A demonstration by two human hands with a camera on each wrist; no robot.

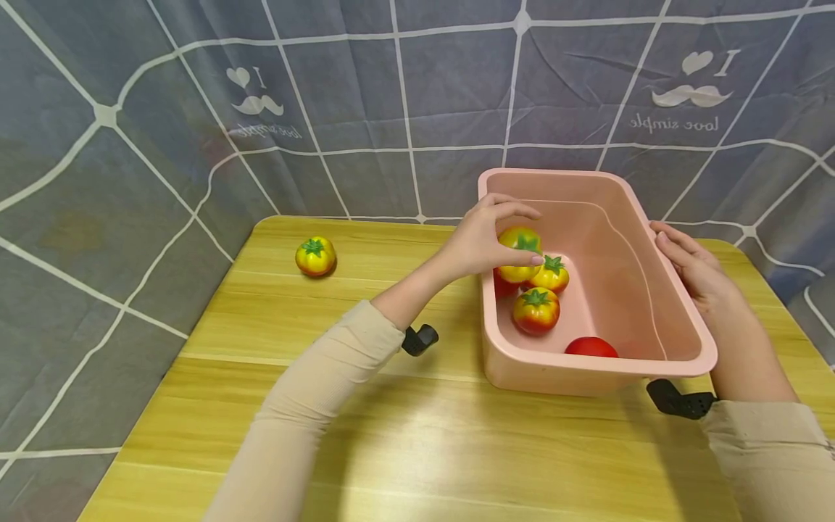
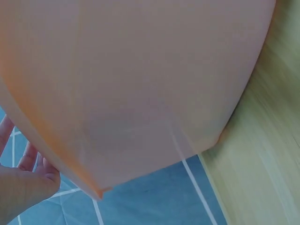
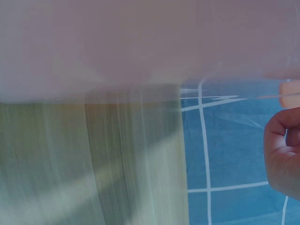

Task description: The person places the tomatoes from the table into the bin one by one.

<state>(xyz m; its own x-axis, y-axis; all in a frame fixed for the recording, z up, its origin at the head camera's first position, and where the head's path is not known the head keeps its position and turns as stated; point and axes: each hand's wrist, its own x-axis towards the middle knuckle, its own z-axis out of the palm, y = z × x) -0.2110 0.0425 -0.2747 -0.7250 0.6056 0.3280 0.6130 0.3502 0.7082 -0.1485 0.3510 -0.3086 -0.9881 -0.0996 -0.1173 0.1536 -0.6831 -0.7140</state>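
Note:
A pink plastic bin [image 1: 535, 373] stands on the wooden table. My left hand [image 1: 485, 235] reaches over its left rim, thumb and fingers spread apart. Just inside, partly behind the thumb, is a blurred yellow-green toy tomato [image 1: 520, 239]; a gap shows between it and the upper fingers. Two more yellow-red toy tomatoes [image 1: 536, 312] and a red rounded piece [image 1: 591, 346] lie in the bin. My right hand [image 1: 707, 279] grips the bin's right rim from outside. The left wrist view shows the left hand [image 2: 33, 180] beside the bin wall; the right hand [image 3: 286, 154] looks curled in its view.
One yellow-red toy tomato [image 1: 316, 257] sits at the far left of the wooden table [image 1: 404, 449]. A grey curtain [image 1: 352, 94] with white lines hangs behind and at the sides. Black wrist mounts [image 1: 681, 400] show beneath the forearms.

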